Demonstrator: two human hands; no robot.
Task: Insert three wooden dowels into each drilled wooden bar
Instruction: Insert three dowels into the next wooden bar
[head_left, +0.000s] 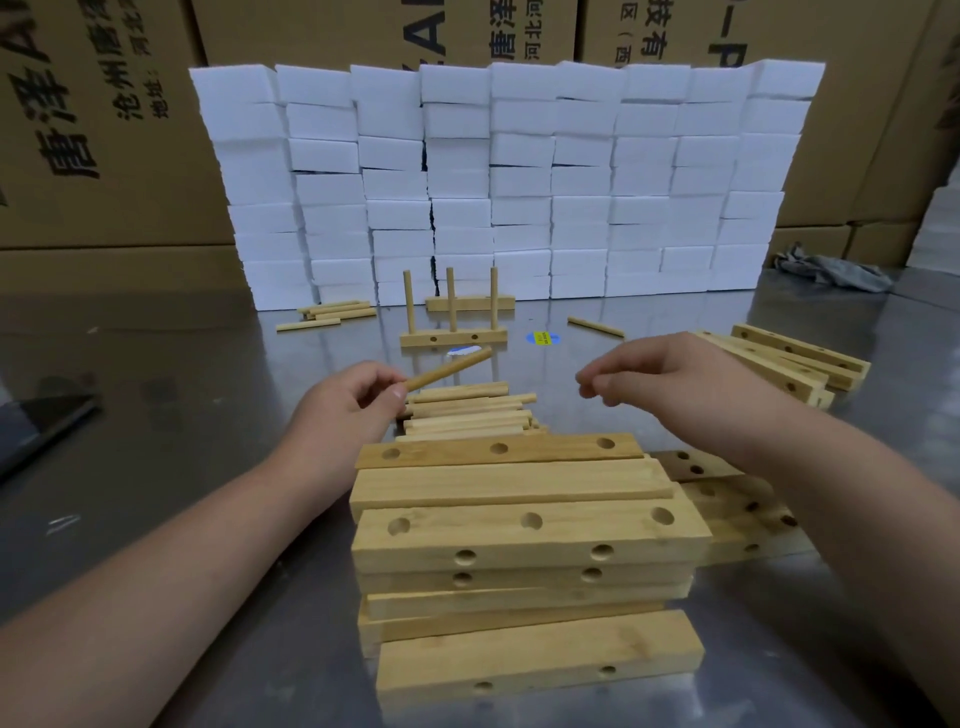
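My left hand (358, 402) pinches one wooden dowel (449, 368) by its near end, and the dowel points up and to the right above a pile of loose dowels (470, 413). My right hand (660, 376) hovers to the right of that pile with fingers loosely curled and nothing in them. Just in front of me is a stack of drilled wooden bars (524, 540). Farther back a bar (453, 338) stands on the table with three dowels upright in it.
More drilled bars (789, 364) lie at the right, and a few dowels (332, 312) at the back left. One dowel (595, 327) lies alone. White foam blocks (509, 182) form a wall behind, with cardboard boxes beyond. A grey rag (831, 273) lies at the back right.
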